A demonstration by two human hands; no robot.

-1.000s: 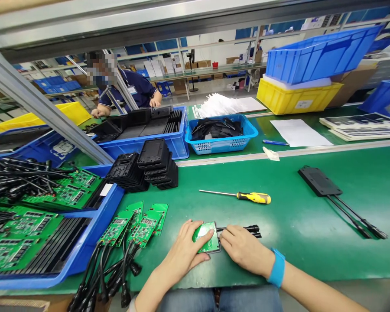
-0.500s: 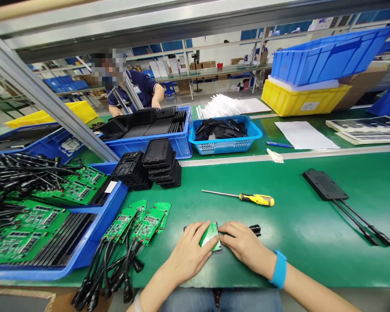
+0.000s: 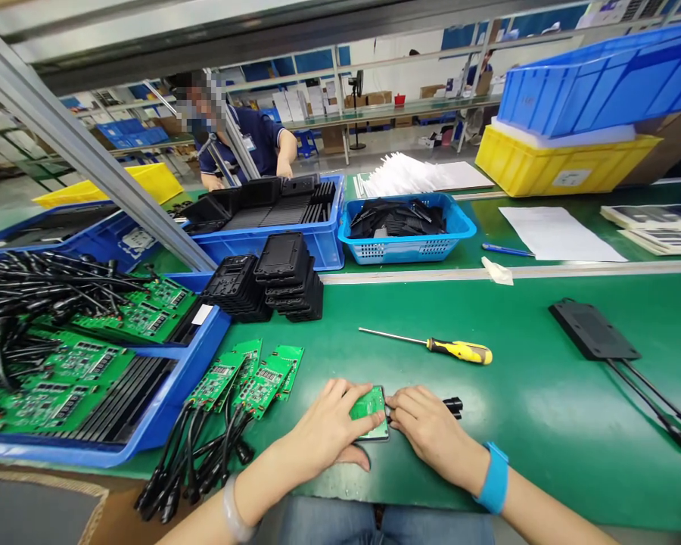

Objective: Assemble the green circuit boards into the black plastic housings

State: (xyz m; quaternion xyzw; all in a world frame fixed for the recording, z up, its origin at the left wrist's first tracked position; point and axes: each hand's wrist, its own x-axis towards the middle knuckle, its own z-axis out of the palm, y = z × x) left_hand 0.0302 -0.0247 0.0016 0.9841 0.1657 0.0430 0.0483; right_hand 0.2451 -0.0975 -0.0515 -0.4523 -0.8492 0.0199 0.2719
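Observation:
A green circuit board (image 3: 370,412) sits in a dark case on the bench in front of me. My left hand (image 3: 332,424) grips it from the left, fingers across its top and thumb along the lower side. At the board's right end, the closed fingers of my right hand (image 3: 425,428) press at the cables, which are mostly hidden under the hand. Black cable connectors (image 3: 452,408) stick out past the right hand. Beyond both hands lies a yellow and black screwdriver (image 3: 459,350).
Several circuit boards with cables (image 3: 261,390) lie at left, beside a full blue bin (image 3: 164,424). Black cases (image 3: 284,261) stand stacked behind. A closed black unit with two cables (image 3: 593,329) rests at right. A blue basket (image 3: 402,248) holds black parts. Across the bench sits a co-worker (image 3: 261,144).
The left thumb shows lower down, below the case, and the board looks flatter in the case. My right hand stays at the board's right end. The view has shifted slightly.

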